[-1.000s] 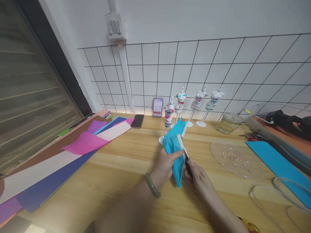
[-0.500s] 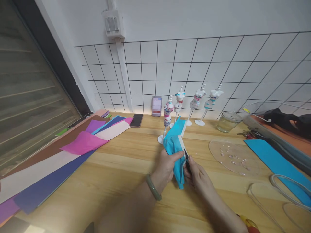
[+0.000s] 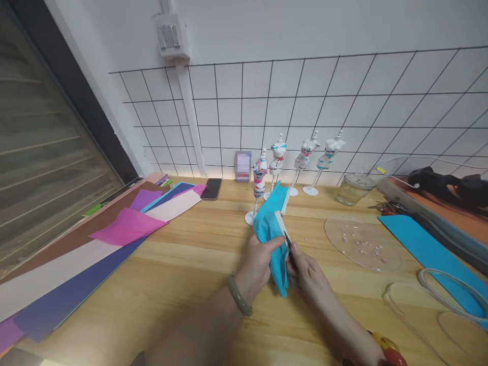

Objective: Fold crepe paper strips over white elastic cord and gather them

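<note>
My left hand [image 3: 259,259], with a green bangle [image 3: 239,295] at the wrist, pinches a folded piece of bright blue paper or cloth [image 3: 267,223] with a white strip along one edge. From the right, my right hand [image 3: 307,267] is closed around dark scissors [image 3: 292,254], whose blades lie at the white strip. Most of the scissors is hidden by the fingers. Just behind the blue piece stand several small white dress forms on thin stands, the nearest dress form [image 3: 260,175] wrapped in pink and blue scraps.
Coloured sheets, with a pink sheet [image 3: 129,226] on top, spread across the left. A phone [image 3: 212,188] lies at the back. To the right are a glass jar [image 3: 354,189], a clear disc [image 3: 358,249] with small gems, a flat blue sheet [image 3: 427,254] and a coiled white cable [image 3: 438,284].
The view has shifted slightly, moving the scene a little to the left. The scissors sit slightly differently at the white strip; both hands keep their hold.
</note>
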Demonstrator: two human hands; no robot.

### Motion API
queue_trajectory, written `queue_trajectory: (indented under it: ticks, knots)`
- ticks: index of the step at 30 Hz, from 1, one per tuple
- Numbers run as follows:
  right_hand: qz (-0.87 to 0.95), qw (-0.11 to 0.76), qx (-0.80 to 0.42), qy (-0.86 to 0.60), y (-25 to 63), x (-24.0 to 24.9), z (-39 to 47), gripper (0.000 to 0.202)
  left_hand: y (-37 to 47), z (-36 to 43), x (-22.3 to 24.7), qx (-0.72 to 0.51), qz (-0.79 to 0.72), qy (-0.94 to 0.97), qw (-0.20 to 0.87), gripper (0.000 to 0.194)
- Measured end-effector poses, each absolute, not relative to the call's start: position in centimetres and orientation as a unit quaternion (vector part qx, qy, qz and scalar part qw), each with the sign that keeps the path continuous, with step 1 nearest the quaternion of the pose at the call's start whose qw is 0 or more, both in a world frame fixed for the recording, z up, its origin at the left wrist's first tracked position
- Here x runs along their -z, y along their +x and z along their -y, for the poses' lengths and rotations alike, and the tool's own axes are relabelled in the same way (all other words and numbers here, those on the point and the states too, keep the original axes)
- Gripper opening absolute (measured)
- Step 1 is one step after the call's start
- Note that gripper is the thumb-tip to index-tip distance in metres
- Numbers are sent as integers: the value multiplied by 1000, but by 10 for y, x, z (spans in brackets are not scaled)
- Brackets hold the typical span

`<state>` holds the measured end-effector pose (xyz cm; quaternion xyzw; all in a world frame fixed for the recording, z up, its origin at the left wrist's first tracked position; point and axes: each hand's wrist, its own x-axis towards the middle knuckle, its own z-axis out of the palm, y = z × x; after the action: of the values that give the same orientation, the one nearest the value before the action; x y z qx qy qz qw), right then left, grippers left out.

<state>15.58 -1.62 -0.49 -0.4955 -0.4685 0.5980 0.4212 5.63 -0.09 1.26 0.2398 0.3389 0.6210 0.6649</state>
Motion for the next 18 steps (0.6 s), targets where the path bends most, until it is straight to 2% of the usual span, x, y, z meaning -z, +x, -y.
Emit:
queue_trajectory:
  ticks: [18]
  knots:
    - [464,442,-596,-485,156,8,14,47,57,0,-7,-625,-333,223,670,22]
